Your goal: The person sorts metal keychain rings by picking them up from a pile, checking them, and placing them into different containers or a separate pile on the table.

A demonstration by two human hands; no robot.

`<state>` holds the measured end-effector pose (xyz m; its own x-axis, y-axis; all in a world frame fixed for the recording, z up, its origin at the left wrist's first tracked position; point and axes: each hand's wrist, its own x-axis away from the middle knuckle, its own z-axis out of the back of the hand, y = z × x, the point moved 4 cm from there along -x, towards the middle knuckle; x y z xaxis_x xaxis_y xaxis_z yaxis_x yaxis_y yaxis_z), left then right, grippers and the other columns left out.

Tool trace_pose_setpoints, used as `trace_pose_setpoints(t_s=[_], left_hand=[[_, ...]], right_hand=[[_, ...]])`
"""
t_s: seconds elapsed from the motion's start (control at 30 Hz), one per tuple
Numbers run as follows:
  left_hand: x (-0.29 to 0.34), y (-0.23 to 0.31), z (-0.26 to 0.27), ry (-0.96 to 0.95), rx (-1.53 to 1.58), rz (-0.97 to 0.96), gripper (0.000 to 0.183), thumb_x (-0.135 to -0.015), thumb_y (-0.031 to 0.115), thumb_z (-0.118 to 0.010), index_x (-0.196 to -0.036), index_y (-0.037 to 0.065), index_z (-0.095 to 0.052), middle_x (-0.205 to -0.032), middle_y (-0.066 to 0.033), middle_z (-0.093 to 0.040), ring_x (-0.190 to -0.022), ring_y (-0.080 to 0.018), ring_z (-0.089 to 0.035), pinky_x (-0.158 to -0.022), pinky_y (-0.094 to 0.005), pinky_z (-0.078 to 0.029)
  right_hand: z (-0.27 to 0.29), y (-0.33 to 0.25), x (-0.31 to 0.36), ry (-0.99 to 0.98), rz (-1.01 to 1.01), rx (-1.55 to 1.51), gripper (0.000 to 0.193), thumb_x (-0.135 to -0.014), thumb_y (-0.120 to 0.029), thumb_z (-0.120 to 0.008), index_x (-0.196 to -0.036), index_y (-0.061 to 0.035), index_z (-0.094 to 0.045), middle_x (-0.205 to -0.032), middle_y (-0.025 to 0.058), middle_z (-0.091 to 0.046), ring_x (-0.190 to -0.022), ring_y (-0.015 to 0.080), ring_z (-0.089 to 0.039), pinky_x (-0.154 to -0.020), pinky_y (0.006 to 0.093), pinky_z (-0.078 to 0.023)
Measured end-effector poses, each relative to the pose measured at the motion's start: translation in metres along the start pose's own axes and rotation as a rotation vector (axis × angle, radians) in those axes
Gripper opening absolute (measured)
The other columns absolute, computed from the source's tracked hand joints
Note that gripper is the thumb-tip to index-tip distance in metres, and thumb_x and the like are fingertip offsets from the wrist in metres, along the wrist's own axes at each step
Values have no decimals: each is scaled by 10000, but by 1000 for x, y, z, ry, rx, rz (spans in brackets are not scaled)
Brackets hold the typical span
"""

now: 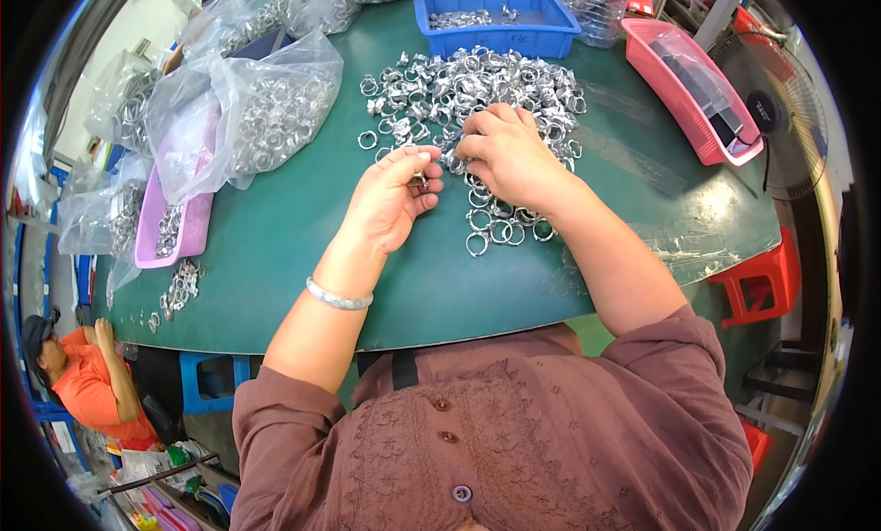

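From the head camera, looking down: a person in a brown buttoned shirt (587, 430) sits or stands at a green table (275, 256), both bare forearms reaching forward over it. A heap of small silvery metal rings (477, 77) lies beyond and beneath the hands, dense at the far side and thinning to a loose scatter below the right wrist.

The left hand (390, 201), with a pale bangle (339, 297) on its forearm, is turned partly palm-inward just left of the heap. Its fingers are half curled, and a small metal piece (418, 179) sits between thumb and fingers. The right hand (514, 159) is back-up over the heap's near part, fingers bent and loosely gathered toward the left hand; whether they grip a ring cannot be told, since the fingertips are hidden.

Behind the heap stands a blue tray (500, 43) with more rings inside. To the right, a pink basket (642, 77) holds a dark object (702, 90) (its kind is unclear), with a black fan (766, 113) just past it and a red stool (762, 279) below the table edge.

To the left, clear plastic bags (284, 100) bulge with rings around a lilac basket (195, 228). Farther off at lower left is a co-worker in orange (92, 393), near a blue stool (206, 384).
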<state>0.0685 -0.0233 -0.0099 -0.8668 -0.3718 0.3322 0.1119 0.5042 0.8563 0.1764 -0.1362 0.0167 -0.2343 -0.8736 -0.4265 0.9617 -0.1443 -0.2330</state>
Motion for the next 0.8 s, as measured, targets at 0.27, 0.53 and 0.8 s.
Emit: trace_pose_setpoints(t_s=[0.27, 0.53, 0.8], left_hand=[[-7, -8, 11, 22, -65, -32, 131, -837, 110, -546, -955, 63, -576, -721, 14, -528, -624, -86, -482, -568, -222, -402], [-1, -4, 11, 35, -134, -64, 217, -835, 100, -566, -1043, 35, -571, -734, 16, -531, -613, -66, -478, -541, -192, -398], [7, 3, 2, -157, -254, -358, 382, -803, 6, -598, -1175, 29, -516, -819, 17, -492, -693, -68, -479, -604, -197, -417]], right_hand=[[-5, -1, 0, 19, 52, 7, 133, -721, -132, -624, -852, -142, -647, -977, 30, -554, -998, 232, -461, -850, 405, -324], [3, -4, -4, 88, 137, -184, 99, -713, -82, -640, -810, -104, -631, -901, 40, -586, -913, 226, -507, -837, 371, -355], [6, -15, -4, 149, 82, -586, 180, -729, -25, -629, -902, -68, -600, -819, 67, -606, -803, 246, -573, -735, 333, -451]])
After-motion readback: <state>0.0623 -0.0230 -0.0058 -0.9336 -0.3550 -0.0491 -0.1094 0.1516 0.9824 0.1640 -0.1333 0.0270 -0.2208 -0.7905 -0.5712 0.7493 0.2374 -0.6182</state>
